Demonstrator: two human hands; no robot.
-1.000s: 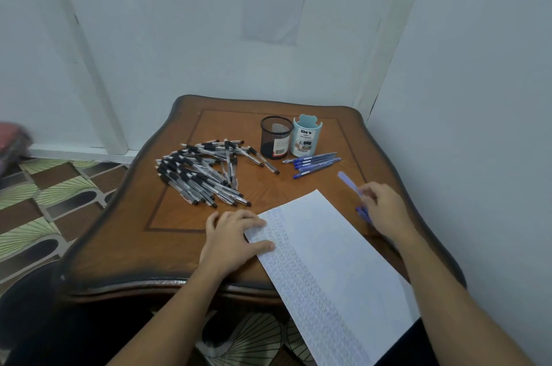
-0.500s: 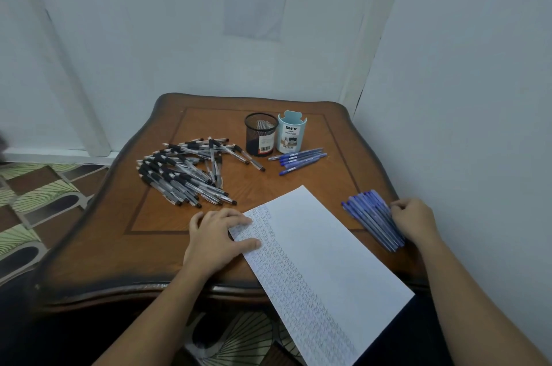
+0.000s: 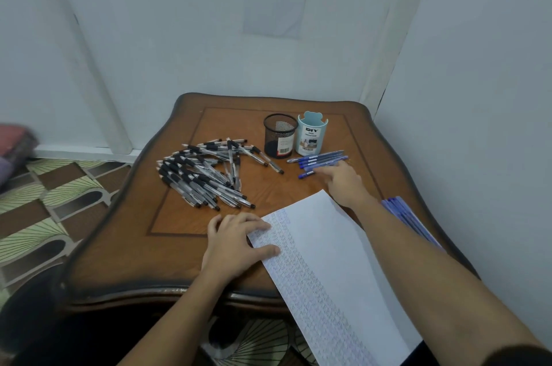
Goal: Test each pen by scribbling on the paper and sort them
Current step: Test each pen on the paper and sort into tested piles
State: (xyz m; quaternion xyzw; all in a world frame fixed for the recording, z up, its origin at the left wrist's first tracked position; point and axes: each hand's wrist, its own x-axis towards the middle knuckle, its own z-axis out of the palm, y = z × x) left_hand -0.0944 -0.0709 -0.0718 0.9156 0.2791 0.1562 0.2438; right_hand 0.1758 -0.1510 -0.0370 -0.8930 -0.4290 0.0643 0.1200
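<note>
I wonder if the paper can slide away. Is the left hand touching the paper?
Touching. The head view shows the left hand resting its thumb and fingers on the scribbled left edge of the paper, with no gap.

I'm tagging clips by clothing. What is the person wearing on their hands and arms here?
Both the left hand and right hand are ungloved, with no ring, watch or bracelet visible. The left forearm and right forearm are bare to the frame edge; a dark patch at the lower right corner may be a sleeve, but I cannot tell.
</note>
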